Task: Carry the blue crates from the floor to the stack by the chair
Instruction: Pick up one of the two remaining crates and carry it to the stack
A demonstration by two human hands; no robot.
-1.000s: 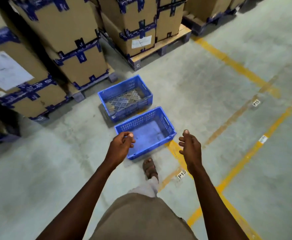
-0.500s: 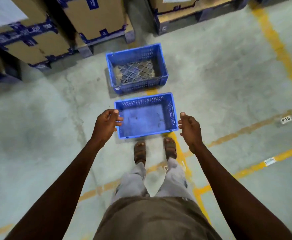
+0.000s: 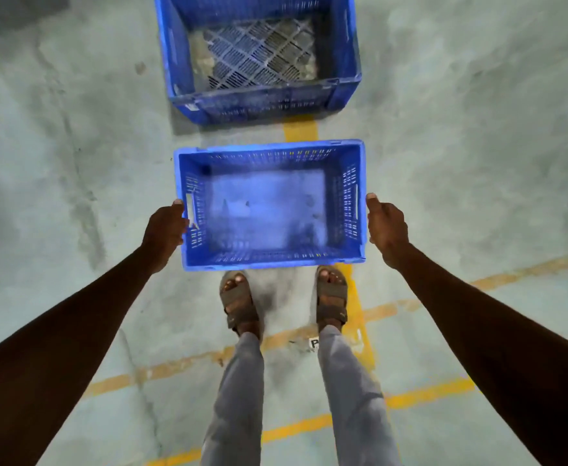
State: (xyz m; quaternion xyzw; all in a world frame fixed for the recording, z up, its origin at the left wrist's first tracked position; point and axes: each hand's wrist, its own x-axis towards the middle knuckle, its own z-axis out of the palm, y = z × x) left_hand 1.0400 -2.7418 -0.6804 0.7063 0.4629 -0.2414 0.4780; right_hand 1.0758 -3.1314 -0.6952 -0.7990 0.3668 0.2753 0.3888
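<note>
Reaching down, left hand [image 3: 165, 227] and right hand [image 3: 386, 223], spread, flank the near crate [image 3: 270, 260] on the floor [image 3: 74, 146]. Next, probably: hook both side handles, then lift.

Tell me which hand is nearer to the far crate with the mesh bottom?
Neither clearly. The left hand and right hand flank the near crate, both well short of the far crate.

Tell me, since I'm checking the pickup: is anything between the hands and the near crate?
Nothing visible. The left hand and right hand sit at the near crate's short sides.
</note>
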